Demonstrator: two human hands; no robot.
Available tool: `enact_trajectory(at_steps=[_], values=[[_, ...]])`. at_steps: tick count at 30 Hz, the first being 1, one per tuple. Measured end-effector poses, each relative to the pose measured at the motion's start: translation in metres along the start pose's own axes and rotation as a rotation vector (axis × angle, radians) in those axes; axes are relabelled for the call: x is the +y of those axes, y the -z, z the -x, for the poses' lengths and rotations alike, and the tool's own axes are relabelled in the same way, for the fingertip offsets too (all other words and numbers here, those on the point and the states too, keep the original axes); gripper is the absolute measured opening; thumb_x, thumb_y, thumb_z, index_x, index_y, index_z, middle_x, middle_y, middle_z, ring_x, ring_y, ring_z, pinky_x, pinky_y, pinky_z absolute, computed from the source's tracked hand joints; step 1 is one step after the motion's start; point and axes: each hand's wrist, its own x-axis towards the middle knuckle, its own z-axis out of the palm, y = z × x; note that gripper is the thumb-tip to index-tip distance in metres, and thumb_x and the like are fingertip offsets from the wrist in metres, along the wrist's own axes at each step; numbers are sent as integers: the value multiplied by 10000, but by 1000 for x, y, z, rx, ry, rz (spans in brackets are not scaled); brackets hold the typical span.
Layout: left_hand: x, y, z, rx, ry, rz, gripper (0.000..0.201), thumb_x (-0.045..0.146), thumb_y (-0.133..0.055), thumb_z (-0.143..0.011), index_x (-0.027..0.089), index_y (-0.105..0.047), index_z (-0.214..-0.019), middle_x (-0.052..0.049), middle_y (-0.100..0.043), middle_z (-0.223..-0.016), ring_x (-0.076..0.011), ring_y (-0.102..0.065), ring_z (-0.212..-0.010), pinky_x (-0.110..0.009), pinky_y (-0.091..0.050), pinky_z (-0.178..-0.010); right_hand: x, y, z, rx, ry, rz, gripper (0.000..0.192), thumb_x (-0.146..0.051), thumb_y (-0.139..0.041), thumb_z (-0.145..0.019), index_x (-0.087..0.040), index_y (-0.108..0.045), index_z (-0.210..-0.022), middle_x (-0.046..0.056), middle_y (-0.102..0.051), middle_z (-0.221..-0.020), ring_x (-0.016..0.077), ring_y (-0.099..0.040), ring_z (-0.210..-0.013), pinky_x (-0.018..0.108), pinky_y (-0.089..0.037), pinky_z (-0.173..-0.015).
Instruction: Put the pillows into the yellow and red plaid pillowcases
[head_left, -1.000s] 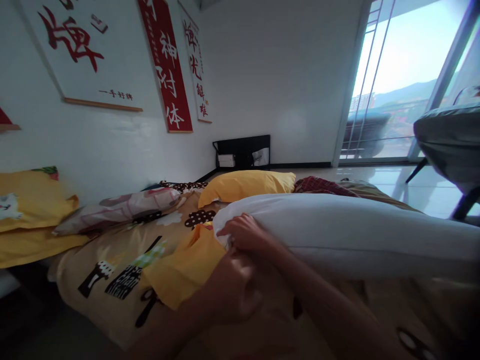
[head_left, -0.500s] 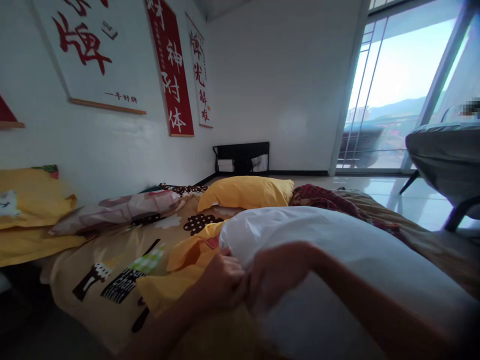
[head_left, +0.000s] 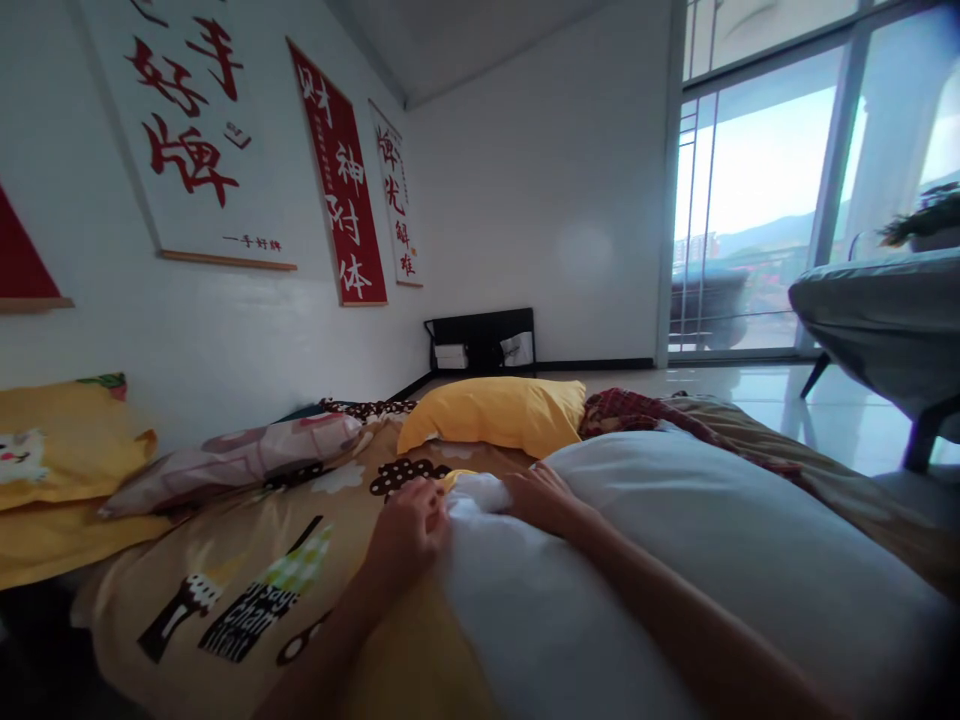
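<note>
Gripping the large white fabric pillow (head_left: 675, 560) at twelve o'clock, both hands, left (head_left: 409, 525) and right (head_left: 544, 497), are closed on its bunched corner; fabric could slip free.

Yellow pillow (head_left: 495, 412) lies on the patterned bedspread (head_left: 247, 560), near the wall. Floral pillow (head_left: 232, 462) to its left; two yellow cushions (head_left: 60, 470) stacked beyond. Calligraphy scrolls (head_left: 337, 190) hang on the wall. Black rack (head_left: 484, 340) in the corner. Grey chair (head_left: 885, 320) by the glass door (head_left: 750, 200).
</note>
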Motion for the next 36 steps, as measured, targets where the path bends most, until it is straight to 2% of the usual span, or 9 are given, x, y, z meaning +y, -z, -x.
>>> enact_trajectory(at_steps=[3, 7, 13, 17, 19, 23, 27, 31, 36], values=[[-13, -3, -18, -86, 163, -134, 318, 240, -498, -846, 139, -573, -1138, -126, -608, -1135, -243, -573, -1071, -340, -442, -900, -13, 7, 10, -88, 10, 34, 274, -381, -600, -839, -150, -717, -926, 120, -726, -856, 255, -680, -867, 343, -447, -829], [-13, -7, -23, -216, 196, -217, 280, 248, -464, -862, 123, -612, -1065, -140, -629, -1104, -276, -597, -1055, -369, -465, -877, -32, 23, 28, -98, 29, 75, 248, -159, -448, -903, -147, -688, -964, 112, -724, -893, 228, -676, -881, 362, -417, -881], [-3, 13, -14, -143, 90, -12, 438, 459, -503, -865, 148, -586, -1162, -122, -628, -1158, -244, -595, -1083, -330, -458, -921, -52, 42, 50, -75, -5, 142, 291, -130, -423, -926, -170, -656, -1096, 92, -723, -954, 207, -664, -927, 356, -388, -914], [5, 33, -10, -290, -100, -6, 458, 424, -563, -798, 144, -590, -1160, -126, -639, -1137, -252, -607, -1047, -324, -462, -897, -56, 47, 63, -1, 23, 204, 366, -131, -412, -936, -142, -577, -1263, 98, -722, -941, 206, -663, -890, 352, -401, -848], [12, 40, -13, -314, -128, -21, 388, 353, -583, -763, 166, -607, -1102, -97, -669, -1068, -232, -634, -966, -294, -474, -822, -58, 51, 70, 23, 29, 220, 381, -130, -428, -925, -130, -559, -1283, 106, -718, -935, 207, -662, -886, 351, -399, -837], [31, 50, -21, -189, 15, -109, 217, 247, -533, -763, 170, -620, -947, -80, -692, -881, -213, -646, -802, -277, -450, -687, -65, 64, 82, 72, 26, 238, 387, -157, -442, -913, -124, -562, -1279, 118, -710, -929, 220, -654, -888, 359, -391, -817], [55, 62, -19, -49, 44, -112, 197, 220, -459, -833, 176, -613, -948, -79, -686, -892, -201, -633, -840, -285, -439, -737, -70, 80, 96, 91, 25, 250, 437, -222, -455, -909, -102, -531, -1323, 126, -705, -956, 248, -635, -885, 379, -378, -797], [76, 70, -10, 57, -3, 65, 188, 178, -478, -830, 175, -621, -953, -56, -691, -870, -174, -628, -801, -274, -443, -741, -75, 92, 109, 92, -27, 264, 474, -220, -458, -906, -98, -490, -1364, 122, -702, -971, 251, -622, -898, 387, -367, -812], [96, 70, 0, 193, 50, 361, 201, 110, -493, -804, 149, -620, -955, -46, -685, -857, -138, -616, -767, -242, -461, -716, -93, 97, 122, 113, -15, 300, 463, -194, -403, -934, -137, -462, -1390, 112, -690, -943, 247, -608, -884, 380, -365, -780]])
